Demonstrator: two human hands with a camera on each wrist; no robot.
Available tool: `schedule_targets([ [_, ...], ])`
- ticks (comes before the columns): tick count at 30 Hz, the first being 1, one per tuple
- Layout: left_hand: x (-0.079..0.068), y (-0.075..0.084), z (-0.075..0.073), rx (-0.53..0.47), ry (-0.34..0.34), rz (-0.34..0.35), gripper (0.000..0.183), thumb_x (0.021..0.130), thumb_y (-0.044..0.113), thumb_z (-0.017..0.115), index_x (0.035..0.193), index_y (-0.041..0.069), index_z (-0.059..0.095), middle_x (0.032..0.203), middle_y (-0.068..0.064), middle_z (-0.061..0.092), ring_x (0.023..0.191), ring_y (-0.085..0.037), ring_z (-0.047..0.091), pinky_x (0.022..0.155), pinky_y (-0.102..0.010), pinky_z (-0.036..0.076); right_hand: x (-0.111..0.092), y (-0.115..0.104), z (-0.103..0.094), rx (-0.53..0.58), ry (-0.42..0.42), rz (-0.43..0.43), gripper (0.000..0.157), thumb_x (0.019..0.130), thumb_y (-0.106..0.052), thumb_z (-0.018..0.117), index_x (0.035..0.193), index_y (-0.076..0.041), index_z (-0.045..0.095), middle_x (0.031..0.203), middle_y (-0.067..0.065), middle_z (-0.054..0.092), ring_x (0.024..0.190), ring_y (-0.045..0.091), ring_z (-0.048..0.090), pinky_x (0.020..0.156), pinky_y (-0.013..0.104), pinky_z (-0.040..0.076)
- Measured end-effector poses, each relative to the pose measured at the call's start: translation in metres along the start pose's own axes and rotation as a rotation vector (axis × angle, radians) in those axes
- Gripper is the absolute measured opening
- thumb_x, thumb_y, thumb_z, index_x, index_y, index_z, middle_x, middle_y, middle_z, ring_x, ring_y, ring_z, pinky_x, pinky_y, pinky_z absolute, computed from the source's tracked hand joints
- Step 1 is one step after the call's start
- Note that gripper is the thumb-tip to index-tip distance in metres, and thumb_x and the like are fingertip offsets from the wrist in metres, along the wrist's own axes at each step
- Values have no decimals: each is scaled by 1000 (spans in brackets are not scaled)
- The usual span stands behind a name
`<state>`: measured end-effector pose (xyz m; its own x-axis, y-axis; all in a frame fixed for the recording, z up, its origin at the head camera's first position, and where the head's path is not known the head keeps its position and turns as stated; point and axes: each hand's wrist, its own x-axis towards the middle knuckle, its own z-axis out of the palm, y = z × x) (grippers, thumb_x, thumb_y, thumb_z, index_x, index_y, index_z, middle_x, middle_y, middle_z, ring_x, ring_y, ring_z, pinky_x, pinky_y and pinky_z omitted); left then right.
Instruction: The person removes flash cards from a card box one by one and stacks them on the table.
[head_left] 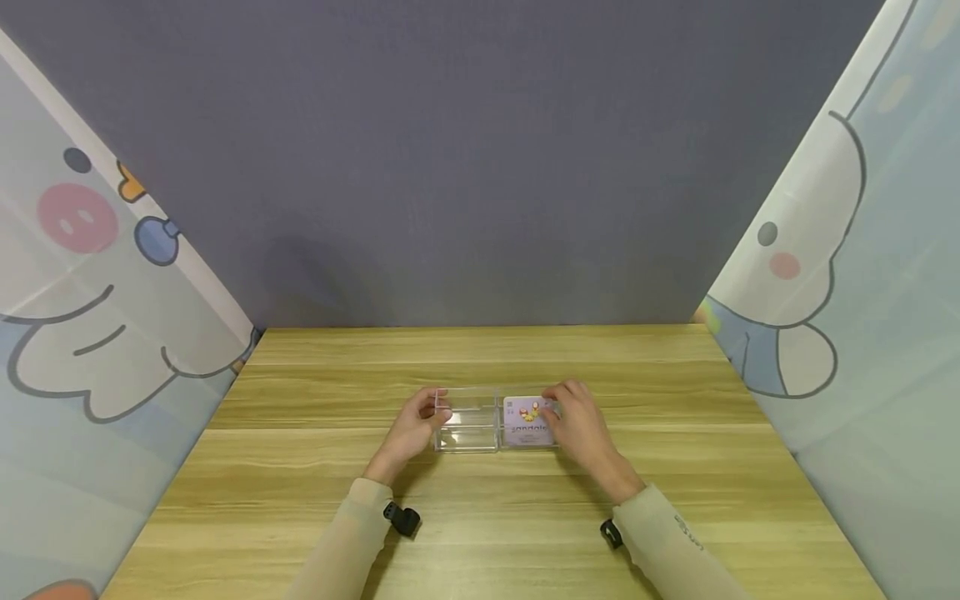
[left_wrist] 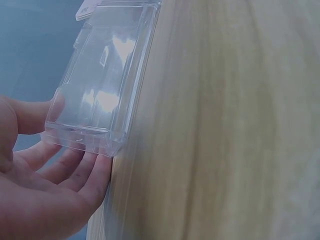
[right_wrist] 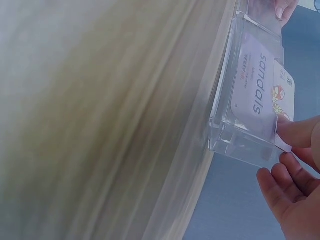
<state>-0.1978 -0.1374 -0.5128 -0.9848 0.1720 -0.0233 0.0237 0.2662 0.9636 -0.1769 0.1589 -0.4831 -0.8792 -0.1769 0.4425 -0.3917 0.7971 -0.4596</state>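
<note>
On the table sits a clear plastic case [head_left: 467, 440] with two box-like halves side by side. The left hand [head_left: 408, 429] holds its left end; in the left wrist view the thumb lies on the upper edge and the other fingers at the end wall. The left half [left_wrist: 95, 100] shows no card. A pale card [head_left: 528, 425] printed "sandals" stands partly inside the right half, its upper part out past the rim. The right hand [right_wrist: 300, 195] pinches the card's right edge, thumb on the printed face, its fingers partly hidden behind.
The wood-grain table [head_left: 480, 525] extends around the case on all sides. A dark grey panel [head_left: 480, 167] rises behind its far edge. Cartoon-printed curtains [head_left: 97, 333] hang at left and right. Each sleeved wrist wears a black strap [head_left: 402, 518].
</note>
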Motion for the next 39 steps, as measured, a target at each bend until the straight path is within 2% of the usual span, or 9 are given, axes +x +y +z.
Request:
schedule_targets([
  [22, -1, 2, -1, 16, -8, -17, 42, 100, 10, 65, 140, 2, 55, 124, -16, 64, 116, -33, 59, 100, -52, 47, 4, -4, -6, 4, -42, 55, 18, 86, -4, 80, 103, -2, 72, 102, 8, 67, 98, 26, 62, 83, 41, 55],
  [32, -2, 5, -1, 47, -26, -12, 44, 101, 12, 63, 142, 2, 52, 127, -15, 63, 118, -33, 58, 100, -50, 48, 3, -3, -7, 0, 31, 44, 19, 83, -1, 82, 99, -1, 72, 96, 8, 65, 89, 24, 62, 75, 39, 56],
  [39, 0, 4, -1, 27, -10, -23, 42, 100, 9, 64, 141, 2, 54, 126, -16, 64, 117, -33, 58, 100, -51, 48, 1, -5, -6, 31, 38, 35, 18, 85, -1, 81, 100, -2, 71, 92, 5, 60, 81, 18, 57, 67, 32, 52],
])
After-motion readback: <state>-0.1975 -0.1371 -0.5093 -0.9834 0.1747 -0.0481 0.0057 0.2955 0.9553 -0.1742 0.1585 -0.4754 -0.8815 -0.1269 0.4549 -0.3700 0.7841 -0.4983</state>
